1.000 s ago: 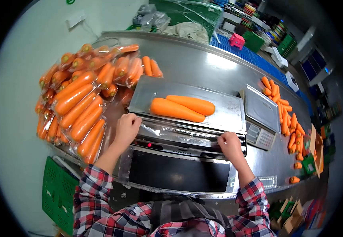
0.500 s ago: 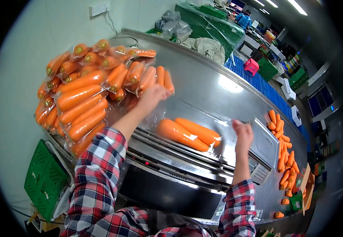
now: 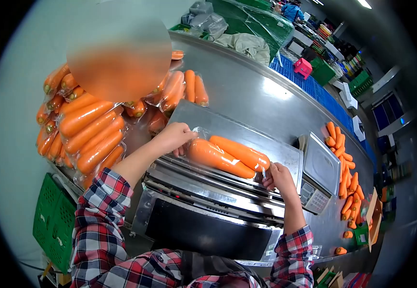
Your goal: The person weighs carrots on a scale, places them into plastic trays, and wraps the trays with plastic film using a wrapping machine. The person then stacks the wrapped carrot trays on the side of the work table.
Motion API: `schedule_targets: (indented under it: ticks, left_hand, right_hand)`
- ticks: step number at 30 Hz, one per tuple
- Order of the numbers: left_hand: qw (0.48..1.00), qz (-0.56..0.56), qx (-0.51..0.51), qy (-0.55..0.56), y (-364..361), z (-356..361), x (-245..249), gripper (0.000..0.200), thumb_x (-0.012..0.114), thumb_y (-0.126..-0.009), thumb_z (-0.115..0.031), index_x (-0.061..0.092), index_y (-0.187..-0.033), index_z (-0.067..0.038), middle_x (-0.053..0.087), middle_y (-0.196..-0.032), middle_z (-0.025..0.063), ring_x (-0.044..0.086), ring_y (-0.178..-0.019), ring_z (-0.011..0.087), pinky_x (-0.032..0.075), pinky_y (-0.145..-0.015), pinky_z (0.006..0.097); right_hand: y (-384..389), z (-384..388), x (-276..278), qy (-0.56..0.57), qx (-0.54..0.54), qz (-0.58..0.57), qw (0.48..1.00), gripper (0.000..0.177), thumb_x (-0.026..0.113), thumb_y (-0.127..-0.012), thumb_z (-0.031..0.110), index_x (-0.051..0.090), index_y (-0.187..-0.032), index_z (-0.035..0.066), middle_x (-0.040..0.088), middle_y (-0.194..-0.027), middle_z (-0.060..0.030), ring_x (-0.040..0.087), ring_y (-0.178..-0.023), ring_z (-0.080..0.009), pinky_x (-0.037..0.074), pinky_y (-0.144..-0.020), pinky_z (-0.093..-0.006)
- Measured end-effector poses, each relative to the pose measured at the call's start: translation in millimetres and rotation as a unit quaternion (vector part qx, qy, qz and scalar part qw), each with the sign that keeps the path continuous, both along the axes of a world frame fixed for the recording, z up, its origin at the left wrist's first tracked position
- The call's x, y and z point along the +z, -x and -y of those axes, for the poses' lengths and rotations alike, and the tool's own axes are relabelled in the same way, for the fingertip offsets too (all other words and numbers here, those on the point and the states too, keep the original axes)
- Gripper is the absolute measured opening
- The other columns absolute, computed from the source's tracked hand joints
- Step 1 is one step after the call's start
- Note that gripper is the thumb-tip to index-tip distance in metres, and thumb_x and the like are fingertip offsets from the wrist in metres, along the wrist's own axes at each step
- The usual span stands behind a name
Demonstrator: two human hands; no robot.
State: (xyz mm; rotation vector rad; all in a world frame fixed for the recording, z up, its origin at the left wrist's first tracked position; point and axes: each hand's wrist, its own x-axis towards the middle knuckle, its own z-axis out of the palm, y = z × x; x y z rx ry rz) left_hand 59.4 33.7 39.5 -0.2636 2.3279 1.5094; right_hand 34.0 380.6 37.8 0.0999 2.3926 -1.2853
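Two large carrots [image 3: 241, 152] lie side by side in clear plastic film on the metal plate [image 3: 208, 116] of a sealing machine [image 3: 208, 233]. My left hand [image 3: 177, 138] is closed on the film at the carrots' left end. At their right end, my right hand [image 3: 279, 177] pinches the other end of the film, its fingertips low beside the machine's dark slots. Both hands rest close to the machine's long front bars.
Bagged carrots [image 3: 93, 137] are heaped on the left, partly behind a blurred round patch. A scale [image 3: 321, 165] stands right of the machine, with loose carrots [image 3: 351, 192] beyond it. A green crate [image 3: 53, 218] is at lower left. A person [image 3: 291, 10] is far back.
Both hands have come down to the bag's two ends and closed on the film. The metal plate now shows beneath the carrots. The view has shifted slightly.
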Motion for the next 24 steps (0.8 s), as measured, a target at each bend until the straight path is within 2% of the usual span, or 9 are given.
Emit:
schedule_targets:
  ticks: [4,7,10,15,17,19,20,23,24]
  left_hand:
    - [0.984,-0.165,0.071,0.006,-10,-5,-28,0.026,0.052,-0.090,-0.023,0.053,-0.074,-0.003,0.053,-0.063,0.0053,0.045,-0.042,0.0114,0.033,-0.037,0.0268]
    - [0.991,-0.087,0.064,-0.073,-46,-2,2,0.028,0.053,-0.089,-0.024,0.055,-0.074,0.000,0.055,-0.060,0.0060,0.050,-0.051,0.0142,0.041,-0.049,0.0286]
    - [0.998,0.041,0.022,-0.038,-106,0,35,0.028,0.052,-0.090,-0.025,0.057,-0.074,-0.002,0.054,-0.056,0.0031,0.049,-0.048,0.0105,0.040,-0.047,0.0257]
    - [0.986,0.156,0.023,-0.056,-187,9,-14,0.024,0.058,-0.088,-0.023,0.060,-0.076,-0.002,0.055,-0.055,0.0006,0.050,-0.047,0.0066,0.038,-0.045,0.0213]
    - [0.988,0.101,0.109,-0.048,-206,-4,-38,0.021,0.060,-0.086,-0.020,0.061,-0.078,-0.001,0.054,-0.056,0.0002,0.048,-0.046,0.0057,0.036,-0.043,0.0221]
    - [0.968,0.065,0.207,-0.128,-230,-15,-52,0.016,0.061,-0.086,-0.015,0.058,-0.083,0.001,0.051,-0.058,0.0006,0.045,-0.045,0.0055,0.033,-0.038,0.0218]
    - [0.949,0.046,0.250,-0.188,-245,-17,-57,0.018,0.060,-0.087,-0.016,0.055,-0.080,0.000,0.049,-0.057,0.0005,0.043,-0.043,0.0059,0.033,-0.038,0.0216]
    - [0.882,0.111,0.354,-0.290,-292,-29,-60,0.024,0.057,-0.090,-0.023,0.049,-0.076,-0.005,0.044,-0.054,-0.0007,0.038,-0.039,0.0075,0.032,-0.037,0.0214]
    - [0.847,0.190,0.319,-0.381,-310,-29,-60,0.024,0.057,-0.090,-0.030,0.051,-0.080,-0.008,0.045,-0.055,-0.0022,0.038,-0.039,0.0064,0.031,-0.037,0.0195]
  right_hand:
    - [-16,14,17,-0.050,-0.001,-0.050,0.997,0.030,0.036,-0.094,0.023,0.050,-0.084,-0.002,0.056,-0.061,-0.0094,0.052,-0.044,-0.0138,0.042,-0.040,-0.0255]
    - [-49,7,24,-0.038,-0.021,-0.049,0.998,0.028,0.036,-0.096,0.021,0.050,-0.081,0.001,0.055,-0.056,-0.0086,0.040,-0.035,-0.0082,0.031,-0.033,-0.0230]
    - [-108,-4,46,-0.016,0.016,0.006,1.000,0.030,0.036,-0.096,0.021,0.051,-0.079,0.001,0.056,-0.056,-0.0080,0.040,-0.035,-0.0068,0.031,-0.034,-0.0212]
    - [-186,-9,15,-0.019,0.026,0.138,0.990,0.030,0.040,-0.097,0.029,0.054,-0.082,0.006,0.057,-0.061,-0.0028,0.043,-0.039,-0.0051,0.033,-0.035,-0.0198]
    - [-202,-7,-14,-0.030,0.007,0.052,0.998,0.022,0.046,-0.096,0.023,0.054,-0.089,0.004,0.059,-0.064,-0.0059,0.049,-0.046,-0.0094,0.040,-0.044,-0.0223]
    - [-211,-8,-47,-0.106,0.041,-0.155,0.981,0.017,0.050,-0.094,0.018,0.053,-0.096,0.001,0.059,-0.068,-0.0114,0.055,-0.057,-0.0166,0.045,-0.056,-0.0277]
    - [-218,-2,-48,-0.062,-0.035,-0.152,0.986,0.017,0.053,-0.092,0.014,0.051,-0.100,-0.001,0.059,-0.072,-0.0158,0.057,-0.065,-0.0214,0.047,-0.064,-0.0325]
    - [-220,-6,-55,-0.028,-0.071,-0.246,0.966,0.016,0.053,-0.091,0.010,0.049,-0.103,0.001,0.055,-0.069,-0.0073,0.047,-0.059,-0.0118,0.043,-0.057,-0.0263]
    - [-219,-7,-62,0.008,-0.092,-0.225,0.970,0.015,0.054,-0.090,0.009,0.048,-0.102,0.001,0.052,-0.068,-0.0027,0.043,-0.059,-0.0071,0.039,-0.055,-0.0231]
